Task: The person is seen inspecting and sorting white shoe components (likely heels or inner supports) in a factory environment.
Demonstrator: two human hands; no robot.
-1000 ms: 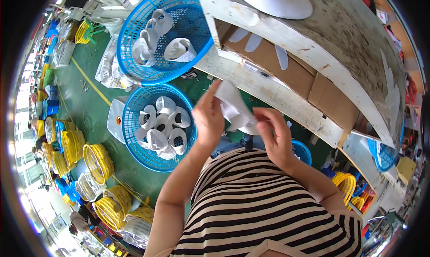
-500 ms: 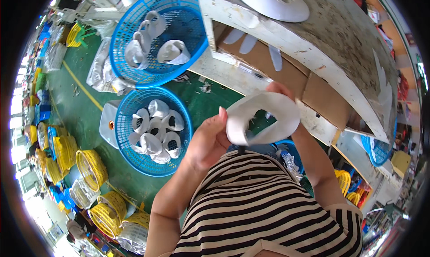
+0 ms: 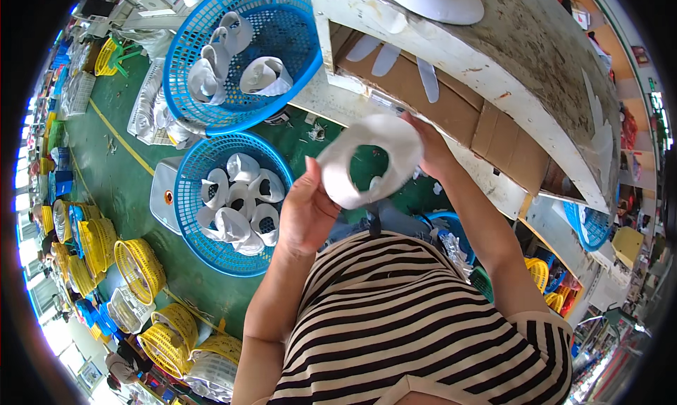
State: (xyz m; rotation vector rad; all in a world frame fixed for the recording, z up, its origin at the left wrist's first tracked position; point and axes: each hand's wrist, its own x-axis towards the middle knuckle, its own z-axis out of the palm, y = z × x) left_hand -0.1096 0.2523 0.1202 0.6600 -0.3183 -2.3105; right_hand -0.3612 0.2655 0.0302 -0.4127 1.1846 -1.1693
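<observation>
Between my two hands, in front of my body, is a white shoe upper (image 3: 381,131) with an oval opening; the green floor shows through it. My left hand (image 3: 308,211) grips its near left edge, thumb up along the side. On the far right edge, my right hand (image 3: 430,147) is closed on it, its fingers partly hidden behind. To the left, a round blue basket (image 3: 197,243) holds several similar white uppers (image 3: 235,224). Beyond it, a larger blue basket (image 3: 296,31) holds several more curled white uppers (image 3: 266,77).
A worn workbench (image 3: 493,45) curves along the right, with another white upper (image 3: 451,6) on top. Its lower shelf has a cardboard box (image 3: 515,133) with white tongue-shaped pieces (image 3: 428,80) at its edge. Yellow baskets (image 3: 139,264) line the left floor. A blue basket (image 3: 455,228) stands beside my legs.
Both hands have moved left and slightly away from me with the upper, which is now tilted differently, its opening facing me more fully. The view has shifted slightly.
</observation>
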